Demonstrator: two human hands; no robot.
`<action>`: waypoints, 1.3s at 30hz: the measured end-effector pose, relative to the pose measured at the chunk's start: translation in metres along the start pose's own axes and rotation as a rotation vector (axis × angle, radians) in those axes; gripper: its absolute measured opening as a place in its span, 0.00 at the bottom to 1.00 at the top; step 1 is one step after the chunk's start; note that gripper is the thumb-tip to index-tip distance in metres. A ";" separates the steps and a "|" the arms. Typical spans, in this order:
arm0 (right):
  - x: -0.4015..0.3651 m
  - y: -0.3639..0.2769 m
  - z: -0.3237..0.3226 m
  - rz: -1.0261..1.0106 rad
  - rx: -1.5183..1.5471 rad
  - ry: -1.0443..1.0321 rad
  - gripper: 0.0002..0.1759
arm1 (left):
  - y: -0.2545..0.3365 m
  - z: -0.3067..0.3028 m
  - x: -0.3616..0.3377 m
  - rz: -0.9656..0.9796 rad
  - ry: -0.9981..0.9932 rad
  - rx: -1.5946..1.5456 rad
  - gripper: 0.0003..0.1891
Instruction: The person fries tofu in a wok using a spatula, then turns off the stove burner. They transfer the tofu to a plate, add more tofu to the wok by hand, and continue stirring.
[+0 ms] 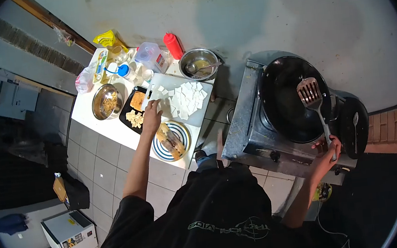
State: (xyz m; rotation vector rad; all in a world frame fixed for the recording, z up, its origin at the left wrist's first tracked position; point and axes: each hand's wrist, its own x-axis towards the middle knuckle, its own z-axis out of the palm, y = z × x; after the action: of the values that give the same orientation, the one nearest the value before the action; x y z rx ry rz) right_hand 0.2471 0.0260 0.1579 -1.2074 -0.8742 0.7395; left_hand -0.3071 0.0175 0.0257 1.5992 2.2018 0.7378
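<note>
My right hand is closed round the handle of a slotted spatula, whose head is over a black wok on the stove. At the near left edge of a white cutting board, my left hand has its thumb apart from its fingers; I see nothing held in it. Flat white pieces are spread on the board. Beside that hand, a black tray carries an orange-brown block and pale yellow chunks. A blue-striped plate holds long browned food.
A steel bowl of brown strips is at the table's left. Another steel bowl with a ladle, a red squeeze bottle and a plastic container stand by the wall. A gap separates the table from the stove. A black lid lies right of the wok.
</note>
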 end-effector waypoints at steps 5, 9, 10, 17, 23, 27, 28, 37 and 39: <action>-0.021 -0.007 0.020 -0.018 -0.068 0.091 0.16 | -0.046 0.009 0.035 0.190 -0.160 0.168 0.24; -0.031 -0.011 0.027 -0.029 -0.153 0.183 0.16 | -0.046 0.007 0.049 0.246 -0.228 0.167 0.20; -0.033 -0.013 0.030 -0.030 -0.161 0.186 0.16 | -0.043 0.005 0.050 0.258 -0.217 0.166 0.18; -0.035 -0.019 0.030 -0.064 -0.105 0.239 0.16 | -0.047 0.001 0.056 0.273 -0.252 0.042 0.14; -0.037 -0.029 0.025 -0.058 -0.121 0.180 0.16 | -0.041 -0.001 0.055 0.215 -0.260 -0.071 0.12; -0.035 -0.032 0.030 -0.058 -0.141 0.194 0.16 | -0.045 0.004 0.052 0.235 -0.223 -0.072 0.12; -0.035 -0.031 0.028 -0.053 -0.141 0.184 0.16 | -0.044 0.005 0.050 0.235 -0.218 -0.073 0.12; -0.032 -0.029 0.021 -0.016 -0.131 0.197 0.16 | -0.038 0.013 0.049 0.251 -0.183 -0.090 0.15; -0.031 -0.027 0.018 -0.022 -0.120 0.197 0.16 | -0.035 0.018 0.050 0.127 -0.158 -0.127 0.16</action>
State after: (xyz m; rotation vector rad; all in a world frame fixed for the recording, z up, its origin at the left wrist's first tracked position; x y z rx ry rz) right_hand 0.2175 0.0022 0.1815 -1.3505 -0.7750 0.5462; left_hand -0.3408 0.0608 -0.0074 1.6836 1.9194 0.7425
